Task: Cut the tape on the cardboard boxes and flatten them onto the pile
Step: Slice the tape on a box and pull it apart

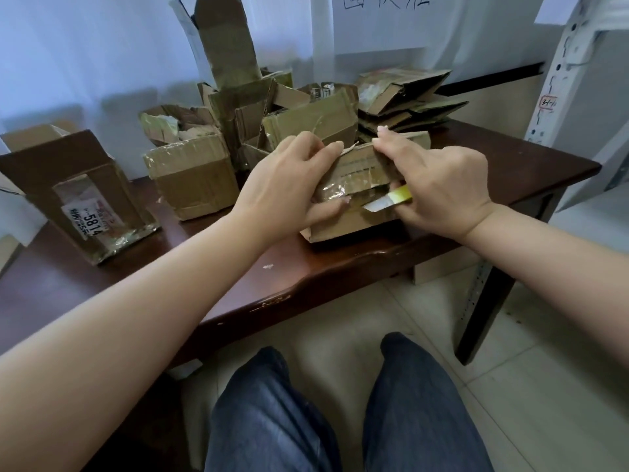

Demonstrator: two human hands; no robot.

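A dark wooden worktop (pixel 340 267) stands against a pale wall, with a white metal rack to its right. The box being worked on (pixel 357 206) sits at the worktop's near edge, tilted up between both hands. The left hand (pixel 289 185) grips the box's left side, fingers curled over the top flap and thumb pressed on the taped front. The right hand (pixel 442 185) is closed round a yellow-handled knife (pixel 388 201), its blade lying against the tape (pixel 335 191) just beside the left thumb. Behind the box lies the flattened pile (pixel 408 100); unopened boxes stand to its left, one with a label (pixel 85 219). The risk, as I judge it: the blade points toward the left thumb, so a slip through loose tape could nick it.
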